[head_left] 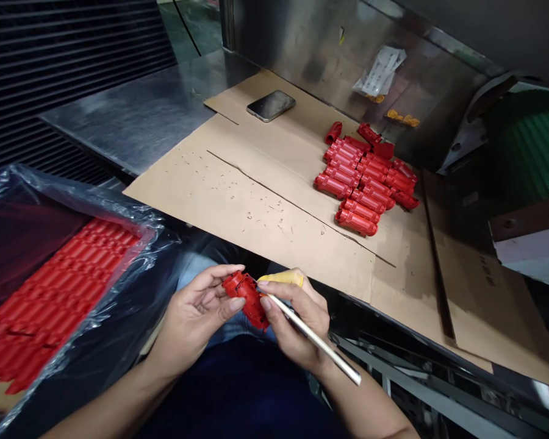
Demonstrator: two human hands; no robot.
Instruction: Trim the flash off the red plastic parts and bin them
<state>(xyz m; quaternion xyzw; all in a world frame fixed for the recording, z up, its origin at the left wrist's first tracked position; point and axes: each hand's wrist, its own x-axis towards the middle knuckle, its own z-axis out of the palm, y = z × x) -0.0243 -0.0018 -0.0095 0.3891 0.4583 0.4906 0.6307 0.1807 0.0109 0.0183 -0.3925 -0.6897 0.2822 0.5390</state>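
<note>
My left hand (199,311) is closed round one end of a red ribbed plastic part (247,299), held tilted above my lap. In my right hand (299,314) is a slim pen-like tool (318,342) with a pale shaft, gripped between thumb and fingers. The tool's front end meets the side of the red part; its tip is hidden, so I cannot tell what kind it is. A yellow cover (281,278) sits on one finger of my right hand. Both hands are just off the near edge of the table.
Cardboard (274,164) covers the table, with small scraps scattered on it. Several red parts (366,177) lie grouped at the right. A phone (271,105) rests farther back. At the left, a plastic-lined box (80,201) holds rows of red parts (68,292).
</note>
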